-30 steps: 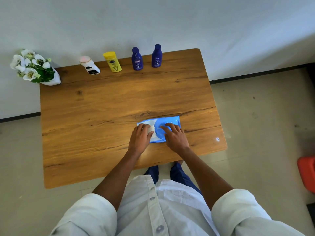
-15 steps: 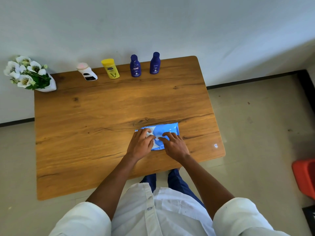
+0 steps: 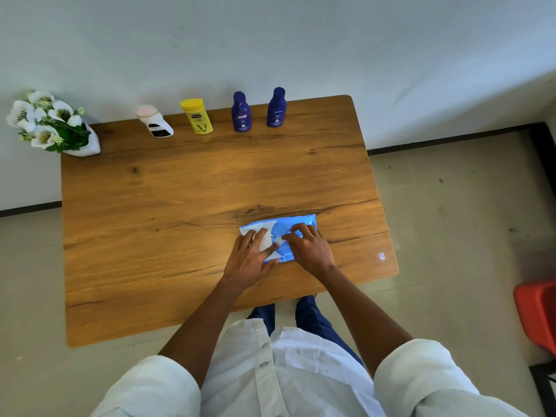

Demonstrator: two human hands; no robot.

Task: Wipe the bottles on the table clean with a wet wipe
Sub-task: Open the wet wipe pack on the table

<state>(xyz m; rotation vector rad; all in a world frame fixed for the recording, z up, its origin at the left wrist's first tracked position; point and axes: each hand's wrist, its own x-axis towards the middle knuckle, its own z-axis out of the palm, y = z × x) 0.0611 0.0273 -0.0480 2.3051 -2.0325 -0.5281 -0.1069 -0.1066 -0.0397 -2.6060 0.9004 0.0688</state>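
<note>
Wipe pack [image 3: 296, 225]: blue, flat on bench [image 3: 180, 206], near front edge, right of centre. Front and left portions covered by both hands; label print too small to read.

Left hand [image 3: 251, 260]: resting on left end of pack, fingers [image 3: 247, 237] extended and slightly spread, thumb angled across pack. White flap or wipe [image 3: 265, 240] visible between fingers and thumb; cannot tell whether flap or tissue, nor whether pinched or merely pressed.

Right hand [image 3: 310, 249]: on centre of pack, fingers bent, tips together at opening area. Grip on anything under fingertips not discernible; contact point hidden by knuckles.

Bottles: four in a row along far edge, upright, well apart from pack. Left to right:
- white bottle [image 3: 155, 123], pink cap, dark label, appears to lean left
- yellow bottle [image 3: 197, 117], label unreadable
- blue bottle [image 3: 240, 112], pink label
- NIVEA bottle [image 3: 276, 109], dark blue

Flowers [image 3: 45, 121]: white, in white pot at far-left corner, overhanging bench edge in this view.

Small pale mark [image 3: 382, 256] near right front corner; nature unclear.

Red object [image 3: 538, 314] on floor at right, cut off by frame edge. Torso and sleeves cut off at bottom edge.
</note>
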